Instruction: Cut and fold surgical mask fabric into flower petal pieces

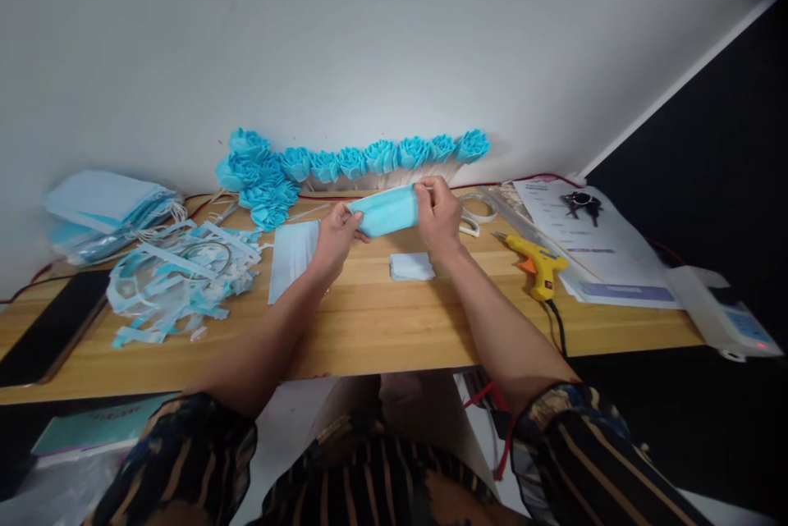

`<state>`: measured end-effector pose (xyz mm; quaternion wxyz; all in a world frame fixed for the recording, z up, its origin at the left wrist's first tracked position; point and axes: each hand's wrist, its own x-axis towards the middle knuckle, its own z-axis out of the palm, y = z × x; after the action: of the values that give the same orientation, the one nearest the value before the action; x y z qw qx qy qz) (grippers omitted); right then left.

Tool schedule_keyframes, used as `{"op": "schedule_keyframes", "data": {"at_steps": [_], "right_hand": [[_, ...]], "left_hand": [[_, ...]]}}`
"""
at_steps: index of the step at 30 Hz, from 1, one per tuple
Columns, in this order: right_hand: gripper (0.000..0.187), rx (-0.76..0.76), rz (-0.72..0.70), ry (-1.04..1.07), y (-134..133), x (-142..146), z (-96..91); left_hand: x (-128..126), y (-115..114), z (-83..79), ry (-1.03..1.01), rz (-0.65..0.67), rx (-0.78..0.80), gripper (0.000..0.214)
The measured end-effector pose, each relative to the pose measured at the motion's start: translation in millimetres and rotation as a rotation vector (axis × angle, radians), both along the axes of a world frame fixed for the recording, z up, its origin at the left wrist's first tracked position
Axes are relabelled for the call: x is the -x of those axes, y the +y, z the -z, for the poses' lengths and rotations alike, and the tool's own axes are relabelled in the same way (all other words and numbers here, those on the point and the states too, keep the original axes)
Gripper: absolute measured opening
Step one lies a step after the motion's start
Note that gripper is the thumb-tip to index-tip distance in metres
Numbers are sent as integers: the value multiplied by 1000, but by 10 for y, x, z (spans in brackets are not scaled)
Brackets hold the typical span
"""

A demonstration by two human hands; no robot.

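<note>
Striped clothing nearest, left hand and right hand pinch a blue sheet by opposite edges, clear of the table.

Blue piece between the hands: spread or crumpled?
Spread flat: left hand grips one end of the blue piece, right hand the other. Folded layers: cannot tell.

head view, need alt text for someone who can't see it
A person's left hand and right hand hold a blue rectangular sheet above a wooden table. Blue flowers line up by the wall behind; cut strips lie to the left, a yellow glue gun to the right.
</note>
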<state>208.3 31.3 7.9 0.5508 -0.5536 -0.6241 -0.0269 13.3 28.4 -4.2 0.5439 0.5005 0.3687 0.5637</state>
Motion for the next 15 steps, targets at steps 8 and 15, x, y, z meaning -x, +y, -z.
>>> {"op": "schedule_keyframes", "data": {"at_steps": [8,15], "right_hand": [[42,-16,-4,-26,-7,-14,-8],[43,-27,-14,-27,-14,14,-8]], "left_hand": [[-2,0,39,-3,3,36,21],[14,18,60,-12,1,55,29]]}}
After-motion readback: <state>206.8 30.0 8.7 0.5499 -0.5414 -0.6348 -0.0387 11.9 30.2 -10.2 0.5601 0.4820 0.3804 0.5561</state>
